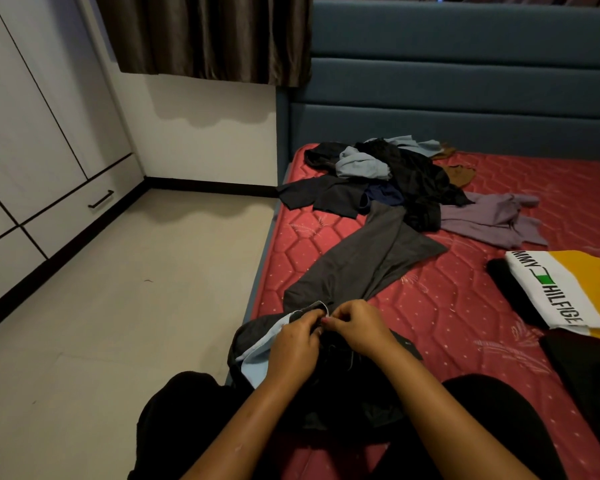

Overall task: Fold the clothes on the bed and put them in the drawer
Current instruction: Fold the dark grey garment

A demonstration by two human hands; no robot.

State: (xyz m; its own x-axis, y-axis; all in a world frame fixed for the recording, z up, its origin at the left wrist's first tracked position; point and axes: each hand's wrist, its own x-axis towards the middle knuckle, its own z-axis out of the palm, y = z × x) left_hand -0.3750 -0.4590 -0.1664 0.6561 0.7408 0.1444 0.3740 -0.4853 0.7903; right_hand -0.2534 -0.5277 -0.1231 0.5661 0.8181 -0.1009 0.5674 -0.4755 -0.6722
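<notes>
Head view: the grey trousers are seen laid across the near edge of the red mattress. The legs are stretched away toward the pile of unfolded clothes by the headboard, and the waist end is gathered close to the person. The waistband is pinched by both hands. The left hand is curled on the fabric beside the pale lining, and the right hand is closed on it just beside, fingertips nearly touching. Whether a button or a hook is being worked between them cannot be told.

The cloth is judged light, soft and limp, so no shape will be held unless it is smoothed flat. It is best taken at the waistband, where the fabric is doubled and firmer, and at the 2 hems, so that the legs can be laid together. A folded white and yellow shirt is lying to the right. The drawer, well apart across the floor, is shut.
</notes>
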